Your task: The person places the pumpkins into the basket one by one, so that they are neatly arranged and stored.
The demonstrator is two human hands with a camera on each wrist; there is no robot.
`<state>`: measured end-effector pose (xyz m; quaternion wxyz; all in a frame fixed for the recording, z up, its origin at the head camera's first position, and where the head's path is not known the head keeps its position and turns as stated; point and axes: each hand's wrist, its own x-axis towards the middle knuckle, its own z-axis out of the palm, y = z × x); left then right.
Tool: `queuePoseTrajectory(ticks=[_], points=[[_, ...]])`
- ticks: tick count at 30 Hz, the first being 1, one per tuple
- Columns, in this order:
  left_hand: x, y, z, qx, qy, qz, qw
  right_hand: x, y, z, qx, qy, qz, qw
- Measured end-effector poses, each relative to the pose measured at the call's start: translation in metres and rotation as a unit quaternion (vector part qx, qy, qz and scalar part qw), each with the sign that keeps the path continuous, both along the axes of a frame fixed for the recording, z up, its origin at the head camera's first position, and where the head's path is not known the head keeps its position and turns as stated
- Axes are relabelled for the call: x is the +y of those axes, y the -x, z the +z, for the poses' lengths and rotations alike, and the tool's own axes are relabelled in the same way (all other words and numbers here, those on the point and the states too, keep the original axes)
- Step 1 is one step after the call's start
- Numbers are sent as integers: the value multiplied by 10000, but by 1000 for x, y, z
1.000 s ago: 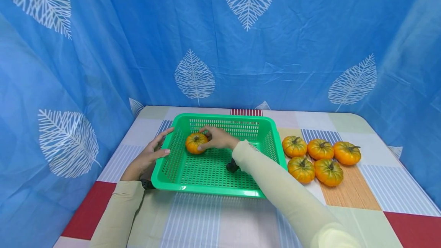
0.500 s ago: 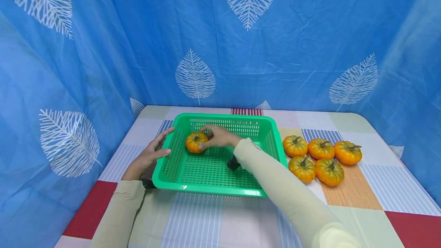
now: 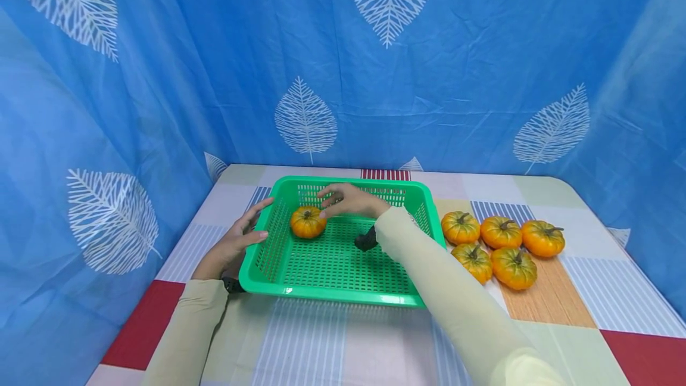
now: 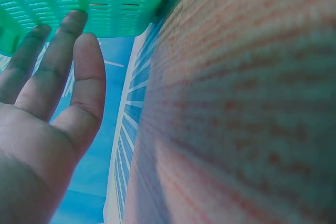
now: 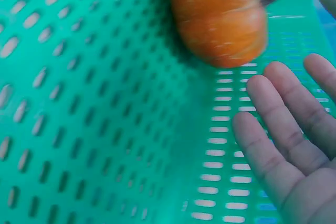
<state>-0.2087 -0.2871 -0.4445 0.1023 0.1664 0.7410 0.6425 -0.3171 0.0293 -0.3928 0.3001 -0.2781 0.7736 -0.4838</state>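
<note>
A small orange pumpkin [image 3: 308, 223] with a dark stem sits in the left part of a green plastic basket [image 3: 332, 298]. My right hand [image 3: 351, 200] is over the basket just right of the pumpkin, its fingers spread and holding nothing. In the right wrist view the pumpkin [image 5: 220, 19] stands apart from the relaxed fingers. My left hand [image 3: 233, 247] is at the basket's left end, fingers straight along the rim. The left wrist view shows its fingertips [image 4: 73, 22] right at the slotted outer wall of the basket [image 4: 115, 3].
Several more pumpkins [image 3: 501, 232] stand in two rows on the patchwork tablecloth [image 3: 563, 293], right of the basket. A blue curtain [image 3: 455, 76] with white leaf prints hangs behind and at the sides. Dark wrist cameras [image 3: 367, 239] are strapped under the wrists.
My right hand has let go of the pumpkin and drawn up and to the right. The pumpkin stays in the basket, and the left hand keeps its place.
</note>
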Motion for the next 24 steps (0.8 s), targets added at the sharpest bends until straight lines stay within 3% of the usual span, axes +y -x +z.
queuePoseTrajectory(ticks=[7, 24], points=[[0, 1, -1, -132, -70, 13, 9999, 4, 2, 16, -100, 212, 75, 9997], [-3, 4, -3, 61, -358, -133, 9993, 7, -6, 63, 454, 710, 247, 9961]])
